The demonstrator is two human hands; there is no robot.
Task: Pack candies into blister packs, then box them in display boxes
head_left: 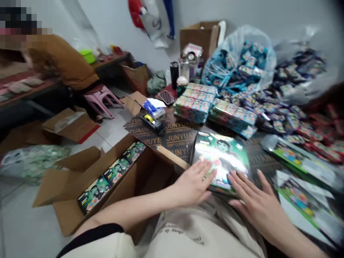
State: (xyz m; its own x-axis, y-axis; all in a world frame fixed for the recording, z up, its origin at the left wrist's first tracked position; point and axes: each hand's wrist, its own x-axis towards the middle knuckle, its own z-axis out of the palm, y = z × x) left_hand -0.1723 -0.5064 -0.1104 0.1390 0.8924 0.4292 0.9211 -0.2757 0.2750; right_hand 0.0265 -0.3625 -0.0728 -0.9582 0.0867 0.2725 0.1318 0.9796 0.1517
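A glossy green box [233,150] with a cartoon figure on its top lies at the table's near edge, right in front of me. My left hand [195,182] rests flat on its near left part, fingers stretched out. My right hand [254,197] lies with spread fingers along its near right corner. Neither hand wraps around the box. To the left, an open cardboard carton [107,193] holds a row of similar green printed boxes [116,170].
Wrapped packs [196,100] stand behind the green box, near a tape dispenser [150,123]. Small packets [279,114] spread across the right, with a full clear bag [242,64] behind. Flat printed packaging [301,197] lies at right. A person [61,64] sits beyond a pink stool [103,100].
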